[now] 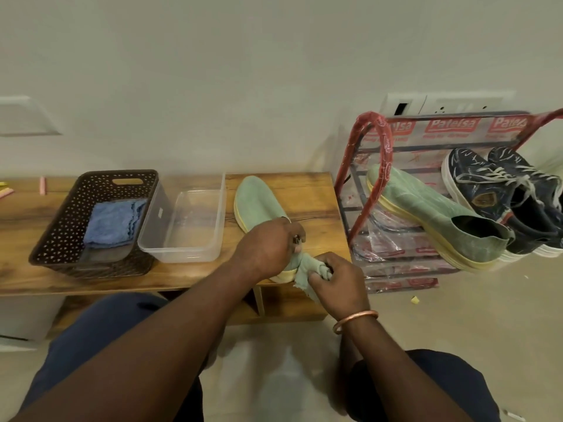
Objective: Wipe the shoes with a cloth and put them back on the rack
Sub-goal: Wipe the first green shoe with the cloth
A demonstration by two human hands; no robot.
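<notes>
**Green shoe under the cloth at the table's near edge**

Item 1. Person seated, dark trousers, both forearms reaching forward; a copper bangle sits on the right wrist.

Item 2. Right hand: fingers curled tight round a bunched pale green cloth, which is pressed to the heel of the shoe.

Item 3. Left hand: fingers curled over the heel end of the green slip-on shoe, holding it. The shoe lies on the wooden table, yellow-edged sole down, toe pointing to the wall, heel at the near edge.

Item 4. Clear plastic tub, just left of the shoe on the same table.

Item 5. Brown perforated basket, touching the tub's left side; a folded blue cloth lies inside.

Item 6. Shoe rack, right of the table on the floor, red-wrapped frame in printed plastic. Its upper shelf carries a second green shoe and, beside that, a pair of navy lace-up sneakers.

Item 7. Pale wall behind, with a white socket plate above the rack.
</notes>
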